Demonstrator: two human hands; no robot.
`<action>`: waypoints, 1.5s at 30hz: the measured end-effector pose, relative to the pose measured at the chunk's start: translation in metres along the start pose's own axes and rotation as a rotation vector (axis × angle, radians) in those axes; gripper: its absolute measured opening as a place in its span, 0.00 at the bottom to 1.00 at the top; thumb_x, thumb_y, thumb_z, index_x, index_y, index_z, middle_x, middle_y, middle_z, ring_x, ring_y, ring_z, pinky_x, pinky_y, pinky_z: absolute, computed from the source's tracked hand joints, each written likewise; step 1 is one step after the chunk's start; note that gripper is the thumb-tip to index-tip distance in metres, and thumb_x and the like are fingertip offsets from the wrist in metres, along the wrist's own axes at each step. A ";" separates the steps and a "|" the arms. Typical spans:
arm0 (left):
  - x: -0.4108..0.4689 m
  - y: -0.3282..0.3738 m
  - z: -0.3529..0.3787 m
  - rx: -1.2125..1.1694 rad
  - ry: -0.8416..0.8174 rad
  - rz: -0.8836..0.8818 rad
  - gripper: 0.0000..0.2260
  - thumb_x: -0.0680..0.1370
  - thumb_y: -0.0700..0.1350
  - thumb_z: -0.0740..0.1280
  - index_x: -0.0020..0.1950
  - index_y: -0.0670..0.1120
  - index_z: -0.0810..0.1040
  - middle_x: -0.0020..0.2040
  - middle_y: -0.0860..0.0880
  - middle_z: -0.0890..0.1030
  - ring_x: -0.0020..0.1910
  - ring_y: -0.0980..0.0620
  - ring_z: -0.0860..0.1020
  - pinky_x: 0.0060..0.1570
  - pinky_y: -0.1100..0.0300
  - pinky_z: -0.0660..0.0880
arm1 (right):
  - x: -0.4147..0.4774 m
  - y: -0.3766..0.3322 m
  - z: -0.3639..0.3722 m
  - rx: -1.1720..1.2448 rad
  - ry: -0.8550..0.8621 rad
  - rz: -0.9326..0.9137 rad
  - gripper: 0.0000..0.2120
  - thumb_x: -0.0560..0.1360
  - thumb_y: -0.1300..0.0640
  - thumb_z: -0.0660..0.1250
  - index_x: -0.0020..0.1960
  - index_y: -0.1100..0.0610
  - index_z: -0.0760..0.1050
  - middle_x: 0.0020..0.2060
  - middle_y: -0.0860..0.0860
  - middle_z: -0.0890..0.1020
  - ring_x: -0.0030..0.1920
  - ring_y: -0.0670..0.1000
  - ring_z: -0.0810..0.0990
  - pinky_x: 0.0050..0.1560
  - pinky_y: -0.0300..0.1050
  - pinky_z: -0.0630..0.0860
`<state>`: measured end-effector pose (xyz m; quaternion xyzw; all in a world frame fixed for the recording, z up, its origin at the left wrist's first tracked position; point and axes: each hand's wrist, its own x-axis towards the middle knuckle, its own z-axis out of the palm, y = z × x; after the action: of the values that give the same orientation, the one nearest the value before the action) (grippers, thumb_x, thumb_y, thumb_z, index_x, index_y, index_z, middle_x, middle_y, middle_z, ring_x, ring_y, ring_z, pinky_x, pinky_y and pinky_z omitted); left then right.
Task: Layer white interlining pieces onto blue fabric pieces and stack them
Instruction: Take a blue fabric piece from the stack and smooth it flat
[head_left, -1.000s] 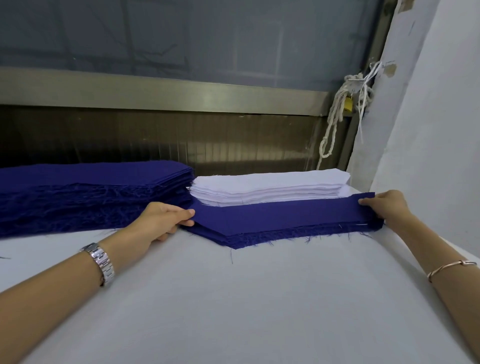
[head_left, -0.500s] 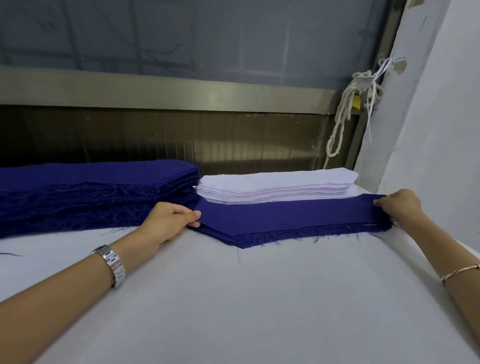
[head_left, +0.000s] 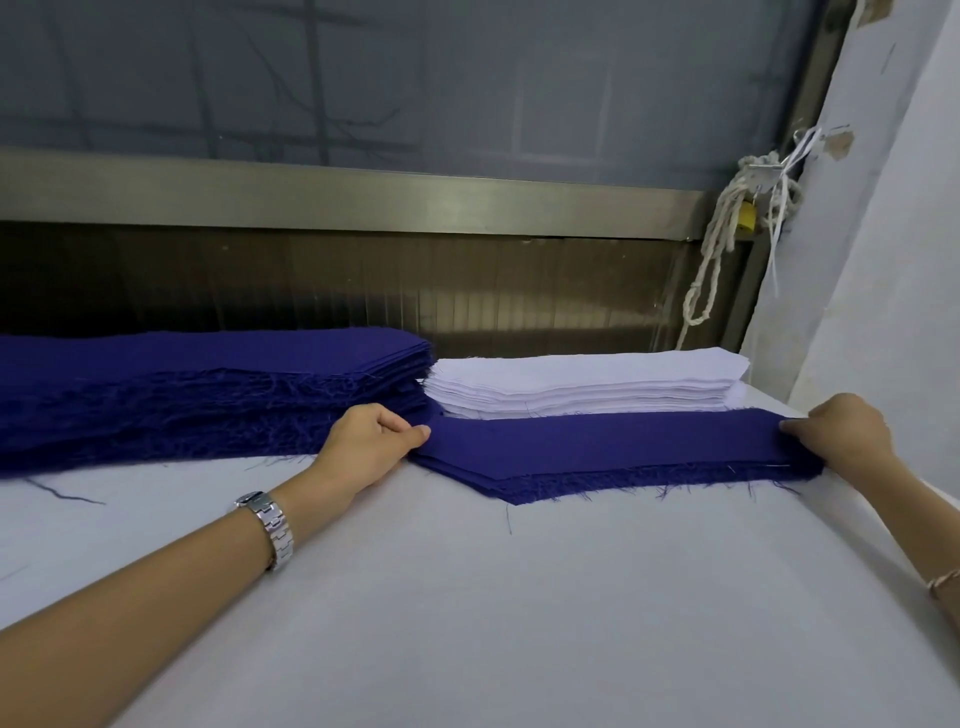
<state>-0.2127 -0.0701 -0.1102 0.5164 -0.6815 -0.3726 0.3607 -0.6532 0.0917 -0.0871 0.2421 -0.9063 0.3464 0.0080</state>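
Near twelve o'clock on the white table (head_left: 467, 597), a low stack of blue fabric pieces (head_left: 628, 482), long and narrow, pointed toward nine o'clock, frayed along the near edge. Uppermost, the top blue piece (head_left: 597, 441), flat, uncovered, lined up with the pieces beneath, held at both ends. At its nine o'clock tip, the left hand (head_left: 371, 441), thumb laid on the cloth and fingers curled in, pinching the point. At its three o'clock end, the right hand (head_left: 841, 436), fingers bent over the edge with the thumb tip on top, gripping the cloth. Number of layers inside either pinch: impossible to tell. Just behind, toward twelve o'clock and right against the far edge of the blue stack, a pile of white interlining pieces (head_left: 587, 384), of the same pointed shape, neatly squared. At ten o'clock, a much taller and longer heap of blue pieces (head_left: 182, 395), its near side a tangle of frayed ends, its right end beside the white pile and just behind the left hand. On the left wrist, a silver watch (head_left: 267, 525); on the right wrist, at the four o'clock edge of the view, a thin bracelet (head_left: 943, 579). At nine o'clock on the table, a dark loose thread (head_left: 62, 493). Beyond the piles, a metal rail (head_left: 363, 200) under dark window glass (head_left: 467, 78). At two o'clock, a knotted white rope (head_left: 717, 260) hanging beside the pale wall (head_left: 893, 260).
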 end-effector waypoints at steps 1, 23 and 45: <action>-0.001 0.002 -0.001 0.038 0.021 0.035 0.10 0.75 0.51 0.75 0.41 0.48 0.78 0.34 0.52 0.79 0.32 0.56 0.74 0.31 0.63 0.68 | -0.005 -0.005 -0.002 -0.022 0.016 -0.016 0.11 0.75 0.63 0.72 0.41 0.67 0.71 0.36 0.62 0.75 0.35 0.60 0.72 0.34 0.48 0.66; 0.015 -0.008 -0.173 0.650 0.482 0.567 0.11 0.82 0.49 0.64 0.61 0.48 0.82 0.52 0.49 0.83 0.44 0.53 0.74 0.43 0.54 0.72 | -0.163 -0.244 0.087 0.342 -0.350 -0.782 0.07 0.79 0.61 0.67 0.45 0.55 0.83 0.36 0.43 0.80 0.38 0.40 0.76 0.39 0.37 0.70; 0.039 -0.037 -0.262 0.926 0.297 0.292 0.15 0.79 0.52 0.69 0.63 0.48 0.81 0.63 0.46 0.79 0.61 0.45 0.75 0.59 0.47 0.74 | -0.178 -0.327 0.144 0.275 -0.545 -0.725 0.07 0.77 0.55 0.72 0.52 0.58 0.84 0.48 0.51 0.81 0.52 0.52 0.79 0.57 0.49 0.76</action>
<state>0.0254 -0.1501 -0.0180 0.5688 -0.7816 0.1005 0.2352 -0.3287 -0.1320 -0.0247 0.6235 -0.6784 0.3619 -0.1417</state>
